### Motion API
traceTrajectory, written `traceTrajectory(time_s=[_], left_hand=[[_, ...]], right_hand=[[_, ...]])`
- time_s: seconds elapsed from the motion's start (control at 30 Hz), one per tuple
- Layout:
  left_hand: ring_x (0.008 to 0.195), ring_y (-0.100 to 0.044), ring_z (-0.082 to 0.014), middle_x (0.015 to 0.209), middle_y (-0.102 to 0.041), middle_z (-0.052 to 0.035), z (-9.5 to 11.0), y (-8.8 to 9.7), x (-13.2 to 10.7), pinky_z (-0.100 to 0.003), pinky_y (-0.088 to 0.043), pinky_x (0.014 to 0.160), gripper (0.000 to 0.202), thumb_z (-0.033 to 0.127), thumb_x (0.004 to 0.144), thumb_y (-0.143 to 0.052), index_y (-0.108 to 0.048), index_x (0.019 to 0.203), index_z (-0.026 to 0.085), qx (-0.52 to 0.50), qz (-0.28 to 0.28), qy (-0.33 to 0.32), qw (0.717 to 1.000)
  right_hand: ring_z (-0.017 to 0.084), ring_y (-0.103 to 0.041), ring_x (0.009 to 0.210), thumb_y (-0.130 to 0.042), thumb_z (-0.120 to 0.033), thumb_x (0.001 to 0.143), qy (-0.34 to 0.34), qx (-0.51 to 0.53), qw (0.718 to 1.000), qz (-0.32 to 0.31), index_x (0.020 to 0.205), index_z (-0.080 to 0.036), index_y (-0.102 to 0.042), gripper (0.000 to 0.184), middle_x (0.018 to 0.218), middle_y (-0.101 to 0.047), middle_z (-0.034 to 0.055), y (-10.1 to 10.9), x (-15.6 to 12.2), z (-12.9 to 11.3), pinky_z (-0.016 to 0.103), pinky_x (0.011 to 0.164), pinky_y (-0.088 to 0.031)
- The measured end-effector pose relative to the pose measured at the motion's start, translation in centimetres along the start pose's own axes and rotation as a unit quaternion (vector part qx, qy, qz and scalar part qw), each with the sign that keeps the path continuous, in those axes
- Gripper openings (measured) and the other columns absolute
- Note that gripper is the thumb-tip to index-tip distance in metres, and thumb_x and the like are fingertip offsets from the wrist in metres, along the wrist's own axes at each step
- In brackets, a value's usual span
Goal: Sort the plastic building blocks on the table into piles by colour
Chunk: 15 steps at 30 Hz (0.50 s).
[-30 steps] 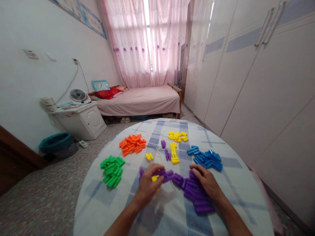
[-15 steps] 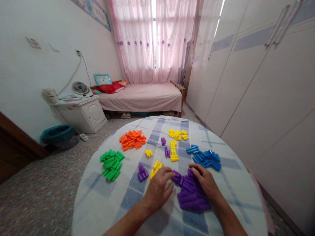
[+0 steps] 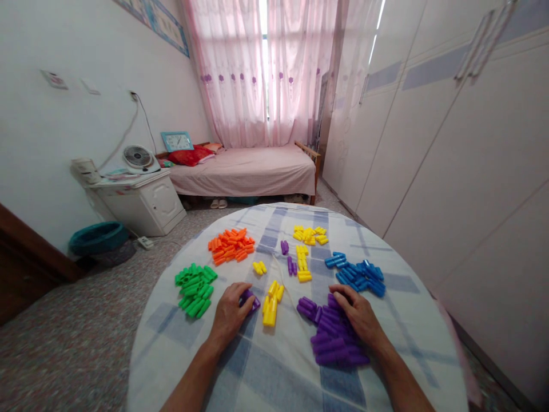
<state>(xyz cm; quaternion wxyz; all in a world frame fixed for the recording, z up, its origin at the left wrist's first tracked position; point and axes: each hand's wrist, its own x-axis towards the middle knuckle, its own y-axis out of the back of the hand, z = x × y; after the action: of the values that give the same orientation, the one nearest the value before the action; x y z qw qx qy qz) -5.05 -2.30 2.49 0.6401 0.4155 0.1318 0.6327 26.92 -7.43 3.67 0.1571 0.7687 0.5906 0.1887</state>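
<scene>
My left hand [image 3: 231,312] is closed around a small cluster of purple plastic tubes [image 3: 253,302], partly hidden under its fingers. My right hand [image 3: 359,313] rests against the edge of a large purple tube pile [image 3: 337,340], its fingers apart and loosely curved. Between the hands lies a group of yellow tubes [image 3: 271,303], some side by side and some overlapping. Further back, two small purple pairs [image 3: 292,265] lie beside a column of yellow tubes [image 3: 302,263].
Round the table [image 3: 257,377] lie heaps of green tubes [image 3: 195,289], orange tubes [image 3: 231,246] and blue tubes [image 3: 360,276]. More yellow tubes [image 3: 309,234] are at the back. A bed [image 3: 249,171] and wardrobe [image 3: 429,171] stand beyond.
My left hand has moved left, from beside the large purple pile to the small purple cluster, uncovering the yellow group. My right hand stays where it was.
</scene>
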Motion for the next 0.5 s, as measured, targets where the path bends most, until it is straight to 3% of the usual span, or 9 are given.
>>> traceTrajectory(time_s=[0.2,0.33,0.5], left_hand=[[0.093,-0.062,-0.0198,0.103,-0.064,-0.0062,-0.8,-0.3,-0.2,-0.035,-0.050,0.085,0.030,0.036,0.081,-0.056,-0.064,0.103,0.019,-0.079,0.029,0.057,0.995],[0.086,-0.064,-0.0184,0.109,-0.064,-0.0073,-0.3,-0.1,-0.7,-0.034,-0.053,0.079,0.039,0.040,0.080,-0.058,-0.059,0.112,0.018,-0.151,0.040,0.113,0.981],[0.100,-0.061,-0.0215,0.113,-0.064,-0.0066,1.9,-0.2,-1.7,-0.038,-0.050,0.090,0.036,0.034,0.077,-0.063,-0.062,0.110,0.021,-0.148,0.025,0.045,0.988]], right_hand=[[0.023,-0.060,0.101,-0.050,-0.043,0.077,0.001,0.001,1.000,0.015,0.094,-0.022,-0.069,0.033,0.104,-0.069,0.0061,-0.1,0.0,-0.1,0.037,0.094,-0.041],[0.024,-0.060,0.100,-0.051,-0.045,0.076,0.002,0.007,1.000,0.011,0.093,-0.021,-0.069,0.034,0.103,-0.069,0.0065,0.0,0.0,-0.2,0.038,0.093,-0.042],[0.025,-0.061,0.100,-0.052,-0.048,0.074,-0.004,0.004,1.000,0.014,0.091,-0.022,-0.070,0.036,0.103,-0.069,0.0067,0.0,0.1,-0.4,0.039,0.093,-0.042]])
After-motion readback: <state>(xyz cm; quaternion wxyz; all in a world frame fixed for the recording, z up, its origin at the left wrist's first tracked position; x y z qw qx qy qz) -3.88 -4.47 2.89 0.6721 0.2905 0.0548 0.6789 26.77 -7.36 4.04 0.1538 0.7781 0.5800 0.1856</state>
